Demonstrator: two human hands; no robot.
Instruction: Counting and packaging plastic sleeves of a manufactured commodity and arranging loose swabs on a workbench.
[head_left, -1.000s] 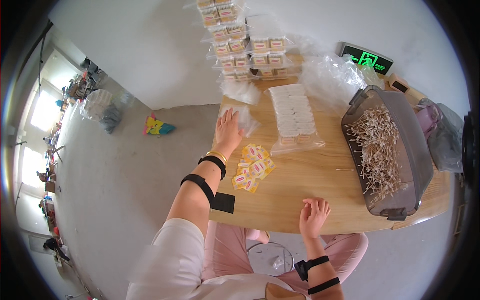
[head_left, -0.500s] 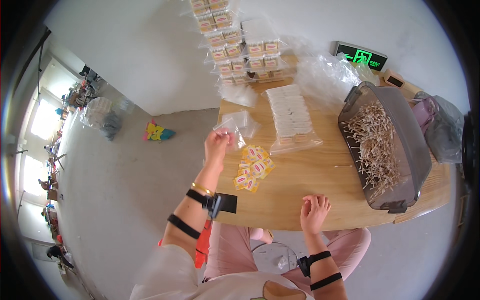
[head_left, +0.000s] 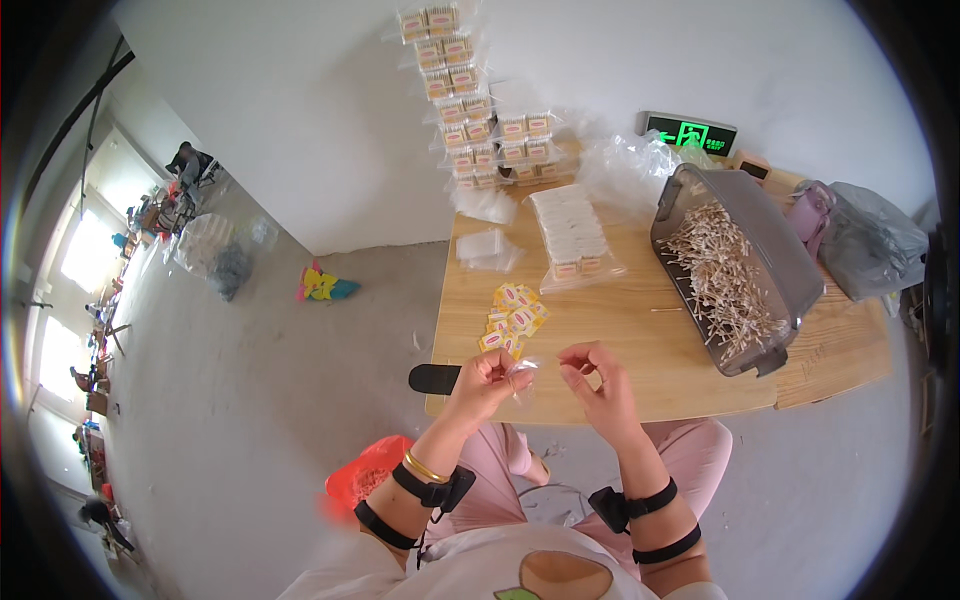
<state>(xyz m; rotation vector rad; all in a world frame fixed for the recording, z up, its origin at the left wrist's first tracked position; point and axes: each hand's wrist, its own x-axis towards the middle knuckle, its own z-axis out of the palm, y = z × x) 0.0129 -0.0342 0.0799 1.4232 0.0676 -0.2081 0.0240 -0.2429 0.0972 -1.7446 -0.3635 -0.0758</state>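
Pinched in my left hand (head_left: pixel 478 390), over the table's front edge, is a small clear plastic bag (head_left: pixel 525 372). My right hand (head_left: pixel 606 392) faces it from the right, thumb and curled fingers apart, with nothing visible between them. Just beyond my left hand lies a loose pile of yellow-and-white printed cards (head_left: pixel 514 316). Farther back sits a stack of small clear bags (head_left: pixel 486 248). To the right, a grey translucent bin (head_left: pixel 782 228) with a raised side holds many cotton swabs (head_left: pixel 720 275); a single swab (head_left: pixel 666 310) lies on the wood beside it.
A large clear bag of packed swabs (head_left: pixel 572 232) lies mid-table. Tall stacks of swab packs (head_left: pixel 458 105) stand at the back, left of crumpled clear plastic (head_left: pixel 625 170) and a green exit sign (head_left: pixel 690 134). A black strip (head_left: pixel 434 379) overhangs the left edge; a red bag (head_left: pixel 368 470) sits below.
My left hand has come back from the small-bag stack toward me, carrying a clear bag. My right hand has risen and moved in beside it, its fingers spreading. The view has shifted slightly.
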